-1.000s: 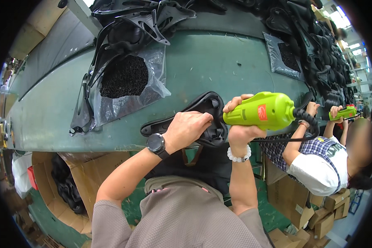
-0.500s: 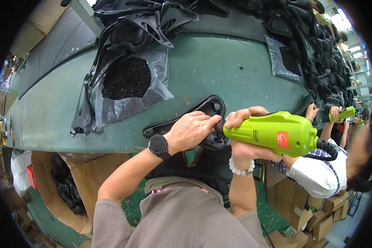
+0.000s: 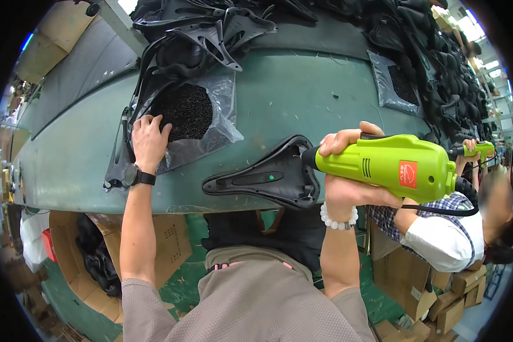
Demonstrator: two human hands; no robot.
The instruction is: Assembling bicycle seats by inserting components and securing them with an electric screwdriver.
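My right hand (image 3: 353, 171) grips a bright green electric screwdriver (image 3: 399, 165), which lies level with its black nose over the wide end of a black bicycle saddle (image 3: 268, 176). The saddle rests underside up on the green table, narrow end to the left, and a small green dot marks it. My left hand (image 3: 149, 139) is open, fingers bent a little and apart, at the left edge of a heap of small black screws (image 3: 188, 111). They lie on a clear plastic bag (image 3: 225, 122). Whether my fingertips hold a screw is too small to tell.
Black saddle frames (image 3: 205, 43) are stacked behind the screw heap. Another bag of screws (image 3: 402, 85) and piled saddles (image 3: 439, 68) stand at the far right. A co-worker (image 3: 439, 233) sits to the right with a green screwdriver (image 3: 479, 150). An open carton (image 3: 171, 236) stands below the table's front edge.
My left hand has left the saddle and moved left to the screw heap. The screwdriver has shifted slightly right, and more of the saddle shows.
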